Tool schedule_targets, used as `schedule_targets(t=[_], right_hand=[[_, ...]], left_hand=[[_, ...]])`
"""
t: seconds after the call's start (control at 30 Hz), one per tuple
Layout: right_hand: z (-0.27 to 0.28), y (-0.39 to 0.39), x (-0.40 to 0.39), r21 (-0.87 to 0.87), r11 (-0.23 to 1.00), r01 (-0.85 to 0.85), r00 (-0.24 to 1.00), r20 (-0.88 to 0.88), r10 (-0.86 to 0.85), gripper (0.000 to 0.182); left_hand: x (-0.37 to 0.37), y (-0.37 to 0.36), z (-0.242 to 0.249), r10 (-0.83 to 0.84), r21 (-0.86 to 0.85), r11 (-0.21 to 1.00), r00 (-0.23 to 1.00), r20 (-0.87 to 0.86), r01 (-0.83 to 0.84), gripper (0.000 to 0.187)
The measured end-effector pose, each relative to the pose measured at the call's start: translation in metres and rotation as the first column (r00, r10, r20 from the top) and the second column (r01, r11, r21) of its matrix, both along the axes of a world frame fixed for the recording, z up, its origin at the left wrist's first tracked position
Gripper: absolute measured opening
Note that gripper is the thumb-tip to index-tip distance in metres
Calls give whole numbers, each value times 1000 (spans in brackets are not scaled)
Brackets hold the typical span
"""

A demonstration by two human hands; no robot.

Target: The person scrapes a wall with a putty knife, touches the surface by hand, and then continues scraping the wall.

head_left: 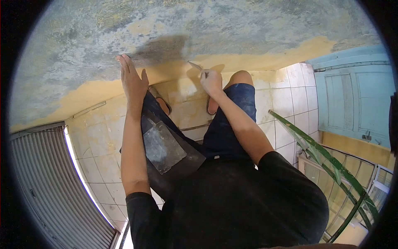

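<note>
My left hand (133, 81) is raised to the wall (103, 33) with its fingers stretched out, and the fingertips appear to rest on the patchy grey surface. Nothing is held in it. In my right hand (212, 81) is a small scraper (195, 65), gripped in closed fingers. Its pale blade points up and left, with the tip at or close to the lower yellow band of the wall. Most of the scraper's handle is hidden by the fingers. A dark, dusty rectangular sheet (163, 148), scuffed whitish in the middle, lies over my left thigh.
Whitish floor tiles (103, 166) with yellowish stains lie under my sandalled feet. At left stands a grey corrugated shutter (49, 182). A light blue door (356, 95) is at right, and a green metal frame (319, 149) leans near my right side.
</note>
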State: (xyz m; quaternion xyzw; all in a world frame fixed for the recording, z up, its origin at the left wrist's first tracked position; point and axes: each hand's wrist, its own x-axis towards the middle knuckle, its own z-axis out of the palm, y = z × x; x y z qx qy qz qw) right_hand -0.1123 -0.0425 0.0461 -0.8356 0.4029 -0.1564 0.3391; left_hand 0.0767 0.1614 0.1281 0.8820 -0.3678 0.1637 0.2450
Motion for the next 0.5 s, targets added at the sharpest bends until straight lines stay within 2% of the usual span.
schedule_targets(t=[0.07, 0.17, 0.23, 0.37, 0.4, 0.43, 0.5], right_hand=[[1, 2, -1, 27, 999, 24, 1000, 5, -24, 23], [-14, -1, 6, -14, 1000, -13, 999, -43, 12, 23], [-11, 2, 3, -25, 1000, 1, 1000, 25, -1, 22], [4, -1, -5, 6, 1000, 7, 1000, 13, -7, 21], [-1, 0, 1, -38, 999, -18, 1000, -4, 18, 21], [-5, 0, 4, -83, 996, -43, 999, -21, 42, 20], [-7, 0, 4, -61, 997, -42, 999, -9, 42, 21]], left_hand=[[-2, 2, 1, -2, 9, 1000, 999, -48, 2, 86], [-4, -2, -2, 15, -11, 1000, 1000, -21, -15, 86], [-3, -1, -3, 1, -17, 1000, 1000, -15, -1, 87], [-2, 0, -2, 5, 3, 1000, 999, -51, -5, 87], [-2, 0, -4, 4, 5, 1000, 998, -55, -4, 87], [-2, -2, -5, 2, -6, 1000, 1000, -28, -2, 87], [-2, -3, -6, 1, -19, 1000, 1000, 1, -1, 87]])
